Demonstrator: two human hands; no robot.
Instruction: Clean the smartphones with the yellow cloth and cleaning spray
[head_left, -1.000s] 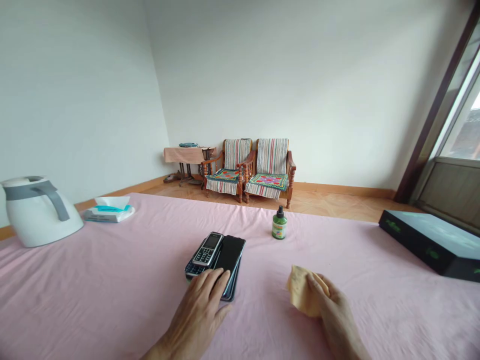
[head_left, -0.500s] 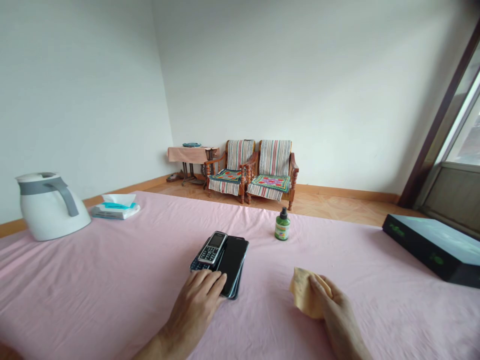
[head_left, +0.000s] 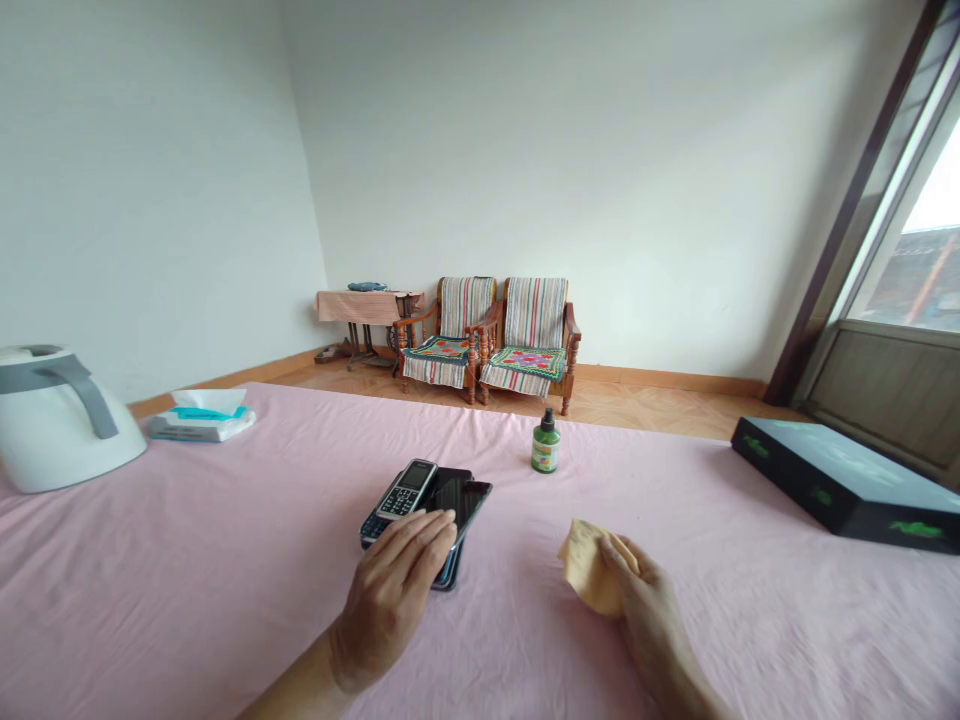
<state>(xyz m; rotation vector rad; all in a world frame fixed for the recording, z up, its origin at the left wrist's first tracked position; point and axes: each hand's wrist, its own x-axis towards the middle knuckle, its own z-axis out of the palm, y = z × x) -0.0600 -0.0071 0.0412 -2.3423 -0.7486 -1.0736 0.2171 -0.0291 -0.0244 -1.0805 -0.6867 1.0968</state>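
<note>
My left hand (head_left: 397,590) grips a black smartphone (head_left: 471,502), whose upper part shows past the fingers, tilted and raised over the stack. Beneath it lies another dark phone (head_left: 448,572). A silver keypad phone (head_left: 409,488) rests on a dark phone with keys at the left of the pile, just beyond my fingers. In my right hand (head_left: 637,590) is a yellow cloth (head_left: 591,572), pinched between thumb and fingers and hanging a little above the pink tablecloth (head_left: 262,570).
A green bottle with a black cap (head_left: 546,442) stands beyond the hands. On the left are a white kettle (head_left: 67,430) and a tissue pack (head_left: 201,416). A black box (head_left: 840,480) lies at the right. Two chairs (head_left: 525,340) stand behind the table.
My left hand has taken hold of the top smartphone and lifted it, tilting it off the phone beneath. The view has turned slightly right. My right hand still holds the cloth.
</note>
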